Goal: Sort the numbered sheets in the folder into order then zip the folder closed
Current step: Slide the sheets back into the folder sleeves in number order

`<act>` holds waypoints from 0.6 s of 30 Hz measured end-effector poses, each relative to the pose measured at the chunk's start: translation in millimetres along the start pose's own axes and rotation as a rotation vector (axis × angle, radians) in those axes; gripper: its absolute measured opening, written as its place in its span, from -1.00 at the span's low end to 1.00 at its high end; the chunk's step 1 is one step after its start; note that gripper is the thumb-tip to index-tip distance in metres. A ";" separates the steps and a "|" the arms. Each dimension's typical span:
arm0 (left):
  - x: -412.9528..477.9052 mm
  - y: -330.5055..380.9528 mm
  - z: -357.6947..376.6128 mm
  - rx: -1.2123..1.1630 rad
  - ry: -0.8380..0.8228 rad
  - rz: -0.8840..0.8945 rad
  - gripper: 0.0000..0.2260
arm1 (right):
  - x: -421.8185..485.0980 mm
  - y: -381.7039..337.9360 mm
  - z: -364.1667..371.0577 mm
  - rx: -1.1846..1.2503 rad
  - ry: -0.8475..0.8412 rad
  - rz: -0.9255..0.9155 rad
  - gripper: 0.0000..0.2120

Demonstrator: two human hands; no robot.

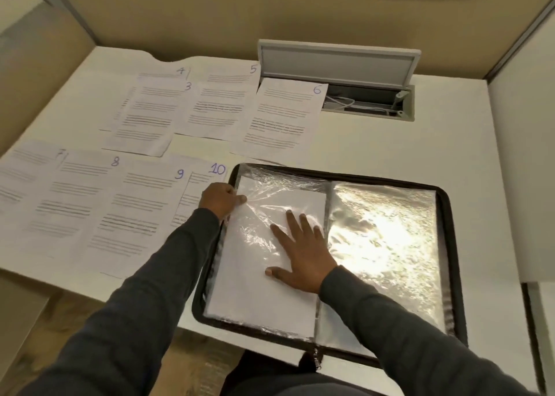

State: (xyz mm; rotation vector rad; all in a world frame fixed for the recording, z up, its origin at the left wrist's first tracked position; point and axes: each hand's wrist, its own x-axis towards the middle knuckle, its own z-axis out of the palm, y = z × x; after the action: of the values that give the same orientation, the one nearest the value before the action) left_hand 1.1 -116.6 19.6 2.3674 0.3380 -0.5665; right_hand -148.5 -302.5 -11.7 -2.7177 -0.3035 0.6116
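Head view: the zip folder [450,245] lies open at the desk's near edge, overhanging it a little. The left hand [220,199] pinches a plastic sleeve [258,212] holding a white sheet; the right hand [300,251] presses flat, grasping nothing. Sheets 3 to 10 [132,209] lie spread out leftward, apparently unfiled; zipping remains. Bare desk [450,143] lies beyond the folder.

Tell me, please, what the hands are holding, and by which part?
The left hand pinches the left edge of a plastic sleeve in the folder. The right hand only presses flat on that sleeve.
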 end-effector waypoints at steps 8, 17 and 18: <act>27.9 -25.3 9.6 0.099 -0.045 0.080 -0.77 | 16.2 -27.8 12.6 -0.158 -0.094 0.127 0.02; 67.6 -35.6 -23.8 0.183 0.043 0.223 -0.77 | 78.3 -70.1 -26.9 -0.029 0.032 0.240 -0.24; 77.1 -36.8 -34.3 0.200 0.066 0.224 -0.77 | 90.3 -74.7 -30.5 -0.017 0.060 0.225 -0.25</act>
State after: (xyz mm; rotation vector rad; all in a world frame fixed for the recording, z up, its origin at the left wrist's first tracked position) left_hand 64.8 -59.6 -14.5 2.5769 0.0432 -0.4340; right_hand -64.8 -217.2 7.9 -2.8024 0.0128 0.5877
